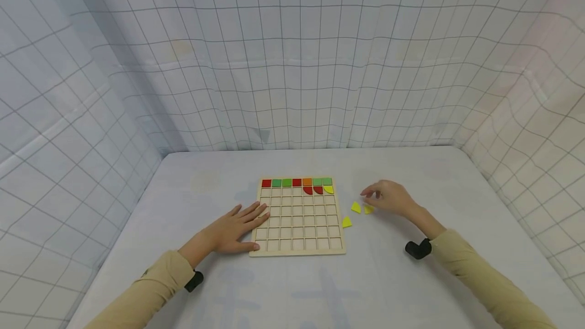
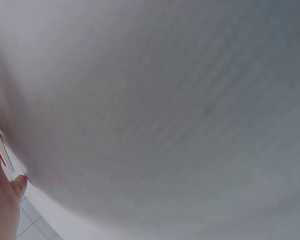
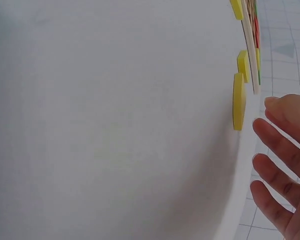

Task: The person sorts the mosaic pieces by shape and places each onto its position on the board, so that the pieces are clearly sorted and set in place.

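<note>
A wooden grid board lies flat on the table. Square tiles in red, green and orange line its far row, and beneath them at the right sit two red quarter-round pieces and a yellow one. My left hand rests with spread fingers on the board's left edge. Beyond the right edge hovers my right hand, fingers loosely bent and holding nothing, as the right wrist view shows. Close to it lie three loose yellow pieces, one partly covered by the hand, one beside it, one against the board.
A white cloth covers the table. Grid-patterned white curtains hang behind it and on both sides. Each wrist wears a black device, such as the right one.
</note>
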Motion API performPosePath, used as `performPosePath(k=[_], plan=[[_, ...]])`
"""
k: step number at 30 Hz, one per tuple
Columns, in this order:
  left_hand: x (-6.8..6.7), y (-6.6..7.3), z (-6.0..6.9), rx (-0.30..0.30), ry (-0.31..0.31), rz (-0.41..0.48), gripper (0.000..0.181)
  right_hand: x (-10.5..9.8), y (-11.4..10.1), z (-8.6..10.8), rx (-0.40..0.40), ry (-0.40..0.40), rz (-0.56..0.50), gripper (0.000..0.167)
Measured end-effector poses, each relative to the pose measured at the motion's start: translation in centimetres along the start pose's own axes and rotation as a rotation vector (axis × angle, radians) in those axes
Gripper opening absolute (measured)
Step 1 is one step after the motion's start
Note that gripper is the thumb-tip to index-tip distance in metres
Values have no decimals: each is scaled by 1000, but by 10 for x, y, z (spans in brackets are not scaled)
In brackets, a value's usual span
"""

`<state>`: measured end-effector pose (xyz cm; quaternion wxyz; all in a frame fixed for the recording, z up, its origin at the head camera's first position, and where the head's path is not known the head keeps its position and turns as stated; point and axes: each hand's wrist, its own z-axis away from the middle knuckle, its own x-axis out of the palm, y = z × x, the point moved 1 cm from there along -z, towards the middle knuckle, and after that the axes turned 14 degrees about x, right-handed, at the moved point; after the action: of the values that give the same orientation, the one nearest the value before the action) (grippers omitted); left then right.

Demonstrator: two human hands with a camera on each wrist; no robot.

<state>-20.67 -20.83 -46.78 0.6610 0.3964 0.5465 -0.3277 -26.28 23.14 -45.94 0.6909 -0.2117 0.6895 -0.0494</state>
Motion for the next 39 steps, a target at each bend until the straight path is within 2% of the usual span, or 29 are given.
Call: performPosePath(k=[11, 20, 26, 39], plan=[[1, -1, 0, 10, 6, -6, 78, 4, 14, 9, -33, -5, -2, 16], [-1, -1, 0, 3, -8, -14, 79, 4, 19, 12, -25, -84, -36, 23], [-2, 0, 0, 0, -10, -6, 79, 4, 19, 13, -76, -136, -63, 24], [0, 0, 0, 8, -12, -20, 79, 2, 21, 18, -95, -166, -31, 21]])
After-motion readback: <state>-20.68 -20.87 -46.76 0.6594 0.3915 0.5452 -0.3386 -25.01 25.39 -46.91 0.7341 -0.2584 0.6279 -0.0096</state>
